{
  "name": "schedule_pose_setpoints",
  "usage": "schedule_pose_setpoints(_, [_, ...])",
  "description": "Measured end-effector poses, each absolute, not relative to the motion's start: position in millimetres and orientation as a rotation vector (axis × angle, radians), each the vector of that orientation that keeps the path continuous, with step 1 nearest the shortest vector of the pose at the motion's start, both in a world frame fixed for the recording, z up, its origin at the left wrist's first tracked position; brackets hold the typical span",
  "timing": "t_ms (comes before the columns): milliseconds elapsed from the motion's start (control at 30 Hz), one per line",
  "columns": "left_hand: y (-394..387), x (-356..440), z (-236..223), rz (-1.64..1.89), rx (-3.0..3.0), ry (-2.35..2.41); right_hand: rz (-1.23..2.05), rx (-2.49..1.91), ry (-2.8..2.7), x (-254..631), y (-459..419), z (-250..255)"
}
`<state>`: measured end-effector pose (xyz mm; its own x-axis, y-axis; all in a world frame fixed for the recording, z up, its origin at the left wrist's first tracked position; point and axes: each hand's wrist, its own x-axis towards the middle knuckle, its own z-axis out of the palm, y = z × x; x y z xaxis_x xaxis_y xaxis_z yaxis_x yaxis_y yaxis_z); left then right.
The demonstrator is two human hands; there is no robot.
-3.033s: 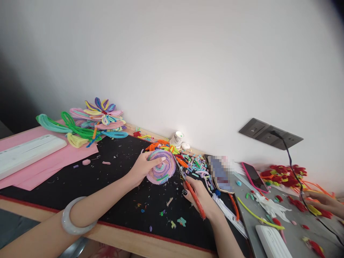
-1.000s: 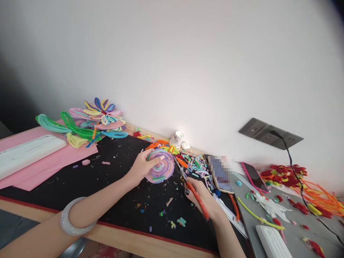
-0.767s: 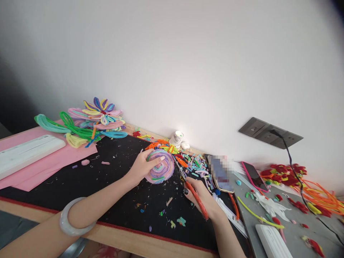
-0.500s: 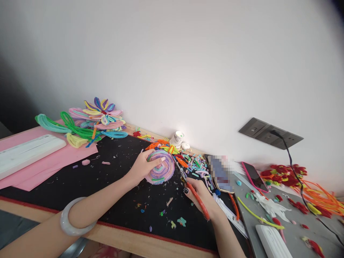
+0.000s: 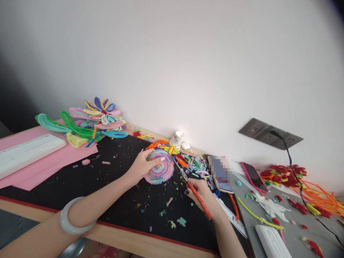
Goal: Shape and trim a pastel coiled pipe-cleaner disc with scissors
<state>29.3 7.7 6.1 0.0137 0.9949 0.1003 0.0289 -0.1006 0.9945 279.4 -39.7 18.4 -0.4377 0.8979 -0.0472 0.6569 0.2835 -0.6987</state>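
Note:
My left hand (image 5: 143, 165) grips a flat round disc (image 5: 165, 172) of coiled pastel pipe cleaners, purple, pink and green, with the thumb across its face and the fingers behind it. In my right hand (image 5: 202, 195) is a pair of red-handled pliers (image 5: 198, 200) with slender metal jaws. The jaws point up and left, close to the disc's right edge; whether they touch it I cannot tell. Just behind the disc lies a heap of orange and yellow pipe-cleaner pieces (image 5: 161, 143).
Many short pastel snippets (image 5: 197, 163) lie right of the disc on the black mat (image 5: 113, 197). A phone (image 5: 221, 175) and a pink-edged phone (image 5: 255, 175) are farther right. Pipe-cleaner flowers (image 5: 103, 113) and a white power strip-like bar (image 5: 32, 148) sit left. A small white cup (image 5: 177, 139) stands by the wall.
My right hand and the pliers have shifted very slightly right. The disc has moved a touch left in my left hand, which keeps its grip.

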Motion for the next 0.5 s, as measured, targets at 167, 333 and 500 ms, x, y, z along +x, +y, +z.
schedule_pose_setpoints(167, [7.0, 28.5, 8.0, 1.213, 1.295, 1.154, 0.959, -1.34, -2.247, 274.2, -46.5, 31.5])
schedule_pose_setpoints(333, [3.7, 29.5, 12.0, 1.152, 1.227, 1.103, 1.002, -1.336, -2.231, 270.0, -51.2, 38.7])
schedule_pose_setpoints(500, [3.7, 29.9, 12.0, 1.143, 1.202, 1.088, 1.004, -1.286, -2.231, 272.1, -50.0, 33.0])
